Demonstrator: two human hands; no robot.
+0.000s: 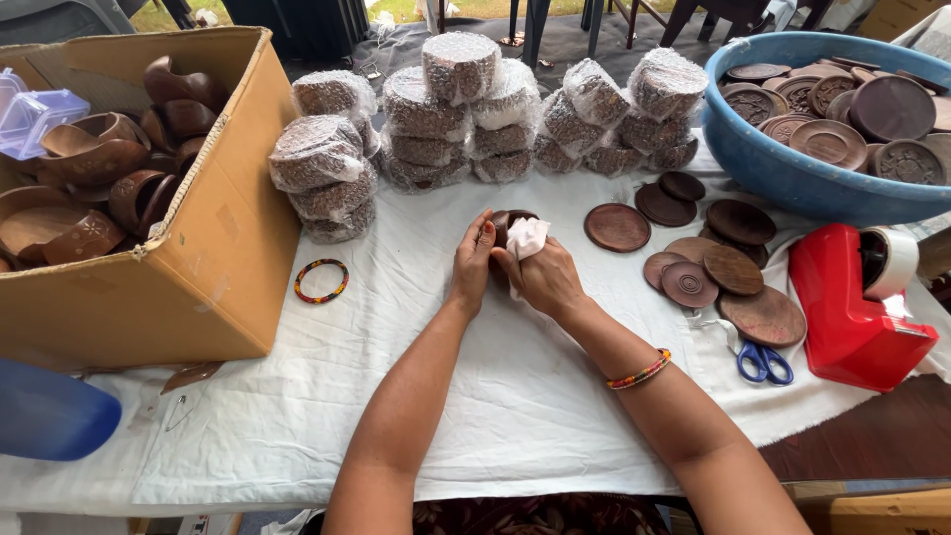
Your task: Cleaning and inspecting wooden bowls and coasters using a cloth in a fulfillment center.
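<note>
While cloth-wiped, wooden disc [507,220] sits between both hands.

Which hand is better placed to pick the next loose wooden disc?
Probably the right hand: the loose discs lie on its side. It holds a white cloth, though; the left hand steadies the disc.

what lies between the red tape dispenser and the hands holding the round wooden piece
In the head view, loose dark round wooden discs on the white cloth, with blue-handled scissors nearer the person.

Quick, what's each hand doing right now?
Left hand: closed on the round wooden piece.
Right hand: closed, holding a white cloth against it.
</note>
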